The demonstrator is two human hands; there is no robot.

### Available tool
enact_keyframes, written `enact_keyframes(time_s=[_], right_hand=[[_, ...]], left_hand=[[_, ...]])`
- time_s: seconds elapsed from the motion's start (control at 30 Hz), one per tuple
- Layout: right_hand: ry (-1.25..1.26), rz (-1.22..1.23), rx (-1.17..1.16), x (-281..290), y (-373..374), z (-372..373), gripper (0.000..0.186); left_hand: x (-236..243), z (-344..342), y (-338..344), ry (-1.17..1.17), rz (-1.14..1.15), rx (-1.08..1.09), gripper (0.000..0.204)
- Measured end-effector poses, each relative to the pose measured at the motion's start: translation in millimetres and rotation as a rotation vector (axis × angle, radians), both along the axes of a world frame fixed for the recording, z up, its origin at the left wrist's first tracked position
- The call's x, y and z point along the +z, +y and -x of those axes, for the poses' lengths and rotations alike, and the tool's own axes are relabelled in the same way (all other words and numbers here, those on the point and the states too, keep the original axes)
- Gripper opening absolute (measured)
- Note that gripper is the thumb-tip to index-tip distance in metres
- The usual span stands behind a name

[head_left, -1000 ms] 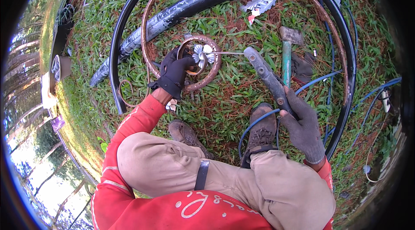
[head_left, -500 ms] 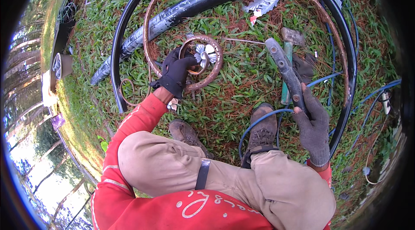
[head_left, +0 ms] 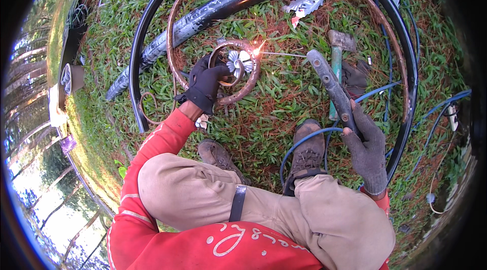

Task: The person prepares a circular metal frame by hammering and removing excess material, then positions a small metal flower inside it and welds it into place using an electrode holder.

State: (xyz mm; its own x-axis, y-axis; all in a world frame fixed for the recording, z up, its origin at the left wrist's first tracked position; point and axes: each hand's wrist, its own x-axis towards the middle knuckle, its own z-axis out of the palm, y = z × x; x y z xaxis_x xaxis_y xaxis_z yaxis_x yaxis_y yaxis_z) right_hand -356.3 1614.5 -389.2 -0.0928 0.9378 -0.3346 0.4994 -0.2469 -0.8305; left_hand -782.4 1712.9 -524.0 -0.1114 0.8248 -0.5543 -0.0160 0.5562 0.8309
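With my left hand (head_left: 207,82) gripping the left side of the rusty scroll (head_left: 249,86), left of centre, and my right hand (head_left: 367,152) clasping the black holder (head_left: 328,85) whose thin rod (head_left: 284,54) meets sparks (head_left: 256,51), I judge the scroll stiff, weighty and best held there, away from heat.

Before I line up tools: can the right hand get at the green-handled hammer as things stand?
Probably not straight away: the right hand is occupied by the black rod holder, which overlaps the green-handled hammer in this view. The hammer head is uncovered and seems close, though.
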Motion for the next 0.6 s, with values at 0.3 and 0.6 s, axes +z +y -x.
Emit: enact_keyframes(time_s=[0.3, 0.6], right_hand=[[-0.124, -0.166, 0.118, 2.9, 1.6, 1.3, 0.066], [0.028, 0.153, -0.053, -3.2, -5.3, 0.9, 0.068]], left_hand=[[1.4, 0.7, 0.1, -0.052, -0.005, 0.031, 0.019], [-4.4, 6.6, 0.1, -0.061, 0.019, 0.004, 0.018]])
